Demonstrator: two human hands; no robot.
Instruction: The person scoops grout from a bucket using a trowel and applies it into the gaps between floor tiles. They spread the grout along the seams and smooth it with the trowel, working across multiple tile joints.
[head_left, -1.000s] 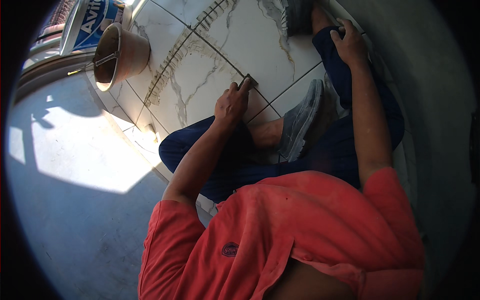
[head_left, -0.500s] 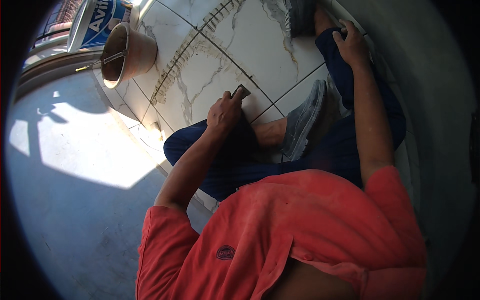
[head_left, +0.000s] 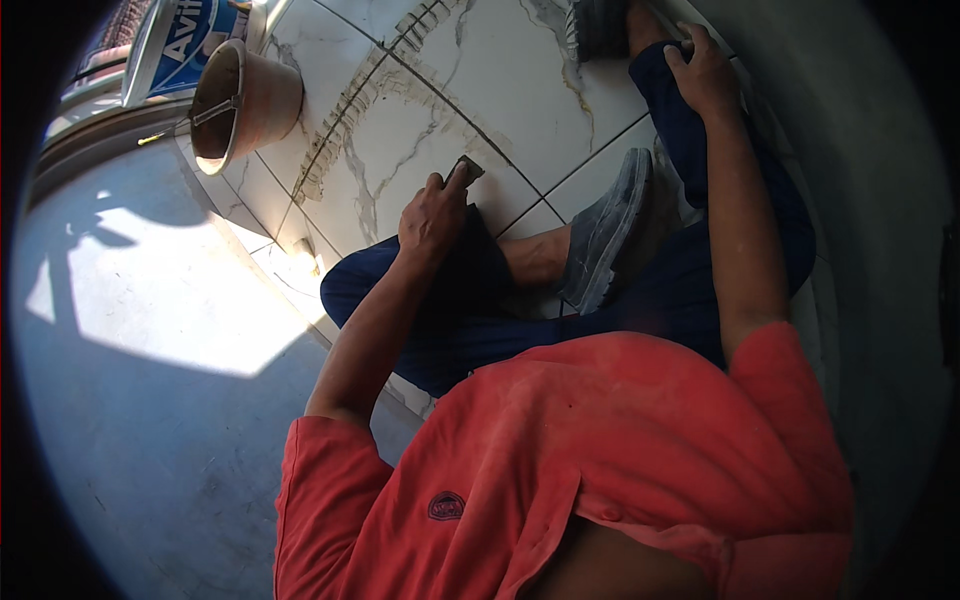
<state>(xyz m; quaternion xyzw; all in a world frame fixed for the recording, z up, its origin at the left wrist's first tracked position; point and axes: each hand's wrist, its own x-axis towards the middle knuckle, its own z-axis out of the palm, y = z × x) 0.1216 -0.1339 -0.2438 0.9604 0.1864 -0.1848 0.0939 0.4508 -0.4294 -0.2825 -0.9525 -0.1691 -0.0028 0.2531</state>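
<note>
My left hand (head_left: 432, 222) is closed around a small dark flat scraper (head_left: 466, 173), with my forearm reaching past my bent left knee. The scraper is over a white marbled floor tile (head_left: 400, 170), close to a tile joint; whether its edge touches the tile is unclear. Grey grout smears (head_left: 335, 145) run along the joints ahead and to the left of it. My right hand (head_left: 708, 78) rests on my right trouser leg (head_left: 660, 90) near the knee, thumb and fingers apart.
A dirty whitish bucket (head_left: 250, 108) with a wire handle lies tipped toward me at the far left. Behind it stands a blue and white tub (head_left: 195, 50). My grey shoe (head_left: 608, 235) is planted on the tiles. A grey wall (head_left: 880, 250) curves along the right.
My left hand and the scraper have shifted slightly left and farther away over the tile. The whole view has moved a little; my right hand stays on the leg.
</note>
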